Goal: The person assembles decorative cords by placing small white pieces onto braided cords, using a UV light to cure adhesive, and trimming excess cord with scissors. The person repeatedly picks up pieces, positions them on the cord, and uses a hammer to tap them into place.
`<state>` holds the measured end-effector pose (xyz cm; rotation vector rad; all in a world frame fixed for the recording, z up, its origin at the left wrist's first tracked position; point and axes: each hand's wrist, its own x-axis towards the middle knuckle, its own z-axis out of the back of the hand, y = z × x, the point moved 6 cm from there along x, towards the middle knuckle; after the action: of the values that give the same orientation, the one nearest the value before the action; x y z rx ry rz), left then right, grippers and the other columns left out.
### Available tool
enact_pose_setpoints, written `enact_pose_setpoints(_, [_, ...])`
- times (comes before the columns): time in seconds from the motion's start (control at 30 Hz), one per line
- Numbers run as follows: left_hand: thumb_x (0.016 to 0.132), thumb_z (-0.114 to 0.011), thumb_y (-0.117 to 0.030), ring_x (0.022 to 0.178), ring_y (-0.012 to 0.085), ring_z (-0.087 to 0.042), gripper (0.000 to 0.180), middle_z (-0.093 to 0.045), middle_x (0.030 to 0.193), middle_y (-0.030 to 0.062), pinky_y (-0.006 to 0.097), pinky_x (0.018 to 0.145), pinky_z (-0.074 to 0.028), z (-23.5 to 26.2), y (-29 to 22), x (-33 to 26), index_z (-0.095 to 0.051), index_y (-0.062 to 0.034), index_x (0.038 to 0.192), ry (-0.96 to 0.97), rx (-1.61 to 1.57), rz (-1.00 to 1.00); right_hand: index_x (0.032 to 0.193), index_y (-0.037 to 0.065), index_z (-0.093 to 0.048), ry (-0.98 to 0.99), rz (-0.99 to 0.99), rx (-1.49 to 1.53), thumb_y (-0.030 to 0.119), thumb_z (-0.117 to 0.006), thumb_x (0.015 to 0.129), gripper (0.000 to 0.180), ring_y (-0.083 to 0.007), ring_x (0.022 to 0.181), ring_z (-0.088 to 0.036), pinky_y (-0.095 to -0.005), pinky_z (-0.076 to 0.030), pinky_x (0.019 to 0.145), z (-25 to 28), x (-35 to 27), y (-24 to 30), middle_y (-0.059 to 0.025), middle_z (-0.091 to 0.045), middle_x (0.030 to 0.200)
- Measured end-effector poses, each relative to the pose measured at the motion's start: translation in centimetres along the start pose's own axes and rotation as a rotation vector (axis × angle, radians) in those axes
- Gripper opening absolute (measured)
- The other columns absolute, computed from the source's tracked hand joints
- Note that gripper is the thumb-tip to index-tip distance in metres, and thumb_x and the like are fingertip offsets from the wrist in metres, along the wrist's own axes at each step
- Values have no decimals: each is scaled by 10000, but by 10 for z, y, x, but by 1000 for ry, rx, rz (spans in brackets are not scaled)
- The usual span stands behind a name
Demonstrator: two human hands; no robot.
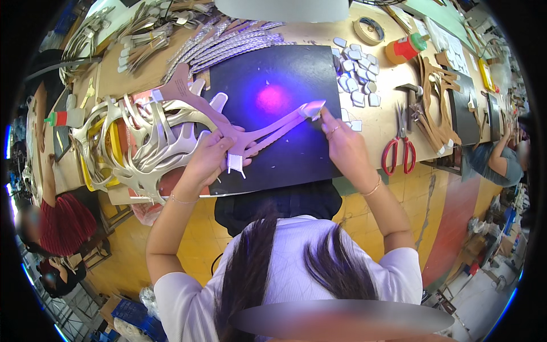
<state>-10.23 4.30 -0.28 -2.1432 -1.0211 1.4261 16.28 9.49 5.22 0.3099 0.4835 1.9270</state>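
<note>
Two hair locks (246, 265); two hands (348, 151) hold one strapped piece (245, 138).

Seeing yellow tiled floor (399, 208) below a long tan workbench (370, 139), red floor strip (456, 219) at right, pale grey floor (483, 301) beyond, blue-violet glow (270, 98) with pink core mid-bench.

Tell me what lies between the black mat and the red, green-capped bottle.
In the head view, a scattered pile of small grey pieces lies between the black mat and the red bottle.
</note>
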Motion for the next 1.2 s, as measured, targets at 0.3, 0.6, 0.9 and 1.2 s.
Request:
enact_pose_setpoints(0.3, [1020,-414,-31,1028,306,-679,317,-555,1248,226,390,807,-645,-3,-3,-3,-414,82,1316,-7,-14,-45,1474,141,-480,-96,109,-78,110,-594,961,527,-300,576,-589,-409,-491,517,-4,-15,1,-111,-553,767])
enact_pose_setpoints(0.6, [1036,-422,-72,1088,325,-665,322,-576,1246,220,403,809,-643,0,-1,-1,-415,55,1332,-14,19,-13,1483,161,-474,-136,144,-84,118,-593,961,538,-287,560,-590,-402,-499,516,5,-7,8,-106,-551,764])
enact_pose_setpoints(0.9, [1037,-417,-70,1027,346,-690,321,-594,1206,234,384,781,-648,-3,-1,0,-419,62,1330,-20,-53,49,1448,160,-503,-124,100,22,122,-560,988,465,-331,653,-629,-427,-509,564,15,6,11,-139,-620,832])
enact_pose_setpoints(1.2, [1040,-452,-96,1097,328,-668,349,-603,1243,234,400,837,-628,10,-8,-14,-424,46,1358,-84,83,-59,1412,201,-565,-300,67,8,145,-630,943,478,-274,665,-601,-395,-518,602,18,3,-16,-81,-580,794])
